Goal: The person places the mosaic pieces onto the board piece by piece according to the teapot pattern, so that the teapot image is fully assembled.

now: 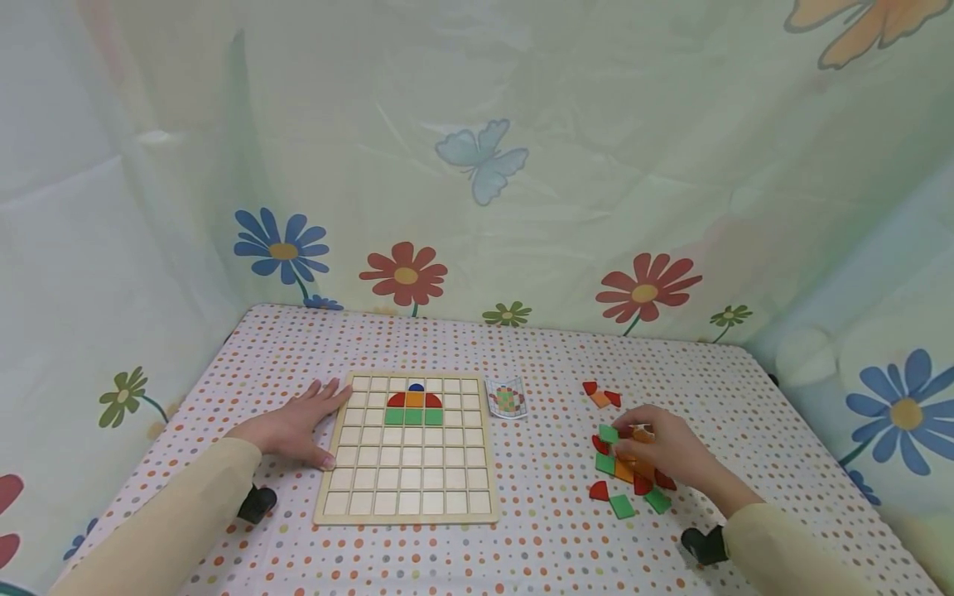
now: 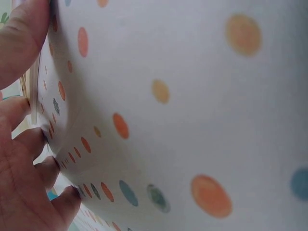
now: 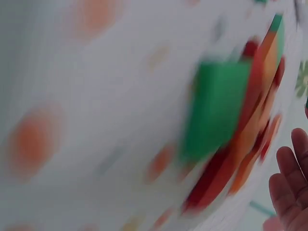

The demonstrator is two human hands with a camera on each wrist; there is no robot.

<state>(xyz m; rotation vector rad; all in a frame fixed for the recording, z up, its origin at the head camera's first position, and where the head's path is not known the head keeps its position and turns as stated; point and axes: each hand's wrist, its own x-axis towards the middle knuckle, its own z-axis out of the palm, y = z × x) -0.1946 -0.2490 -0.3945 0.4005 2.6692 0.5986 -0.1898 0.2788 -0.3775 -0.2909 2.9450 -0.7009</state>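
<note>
A wooden grid board (image 1: 410, 520) holds a blue piece (image 1: 416, 387) at the top, an orange square between two red quarter-rounds below it, and a row of green squares (image 1: 413, 416). My left hand (image 1: 298, 422) rests at the board's left edge, fingers spread, thumb and fingertips touching the frame. In the left wrist view those fingers (image 2: 29, 144) lie against the tablecloth and the board's side. My right hand (image 1: 663, 447) pinches a green square tile (image 1: 609, 433) above a loose pile of red, orange and green tiles (image 1: 624, 470). The right wrist view is blurred and shows that hand only partly.
A small pattern card (image 1: 507, 400) lies against the board's right side. Beyond the pile are a few separate tiles (image 1: 599, 399), red and orange. Dotted cloth (image 1: 551, 530) covers the table, and a printed floral curtain (image 1: 566, 207) stands behind it and at both sides.
</note>
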